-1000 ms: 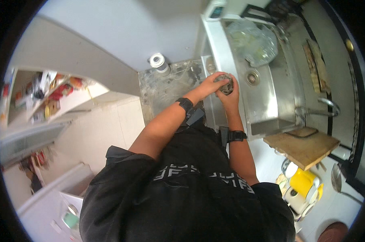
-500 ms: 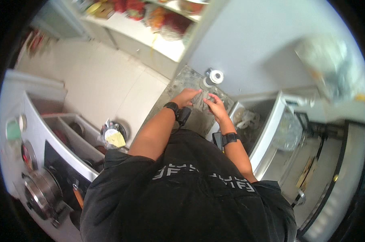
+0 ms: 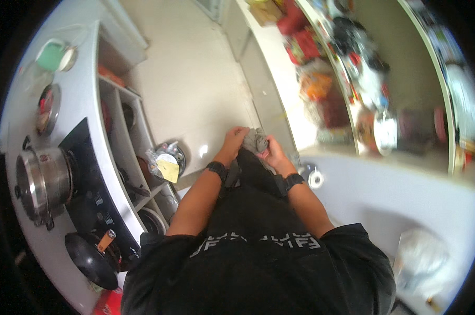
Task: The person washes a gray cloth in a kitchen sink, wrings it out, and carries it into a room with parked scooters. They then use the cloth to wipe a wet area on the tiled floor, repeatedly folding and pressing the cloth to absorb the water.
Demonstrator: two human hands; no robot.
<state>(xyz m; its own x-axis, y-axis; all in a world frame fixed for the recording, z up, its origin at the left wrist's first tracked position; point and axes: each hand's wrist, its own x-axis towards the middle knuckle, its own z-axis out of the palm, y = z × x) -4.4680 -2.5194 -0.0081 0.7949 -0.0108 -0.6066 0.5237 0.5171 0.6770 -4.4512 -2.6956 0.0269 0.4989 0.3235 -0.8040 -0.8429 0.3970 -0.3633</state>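
Observation:
A crumpled grey cloth [image 3: 255, 140] is bunched between my two hands, out in front of my dark shirt. On its left side my left hand [image 3: 234, 144] is closed on the cloth, and my right hand [image 3: 275, 154] grips the other side. Parts of the fingers are hidden by the cloth. Just beyond my right wrist, a round white fitting [image 3: 315, 179] stands out by the wall.
To the left, a counter carries a steel pot [image 3: 47, 178], a black cooktop [image 3: 90, 178] and a frying pan [image 3: 90, 260]. Pale floor tiles [image 3: 187, 79] lie ahead. Shelves [image 3: 279, 68] with packages stand right. A bag-covered container [image 3: 166, 160] sits by the open cabinet.
My view has turned left, away from the white fitting and stone ledge. Both hands have lifted from beside the fitting and now hold the grey cloth bunched together.

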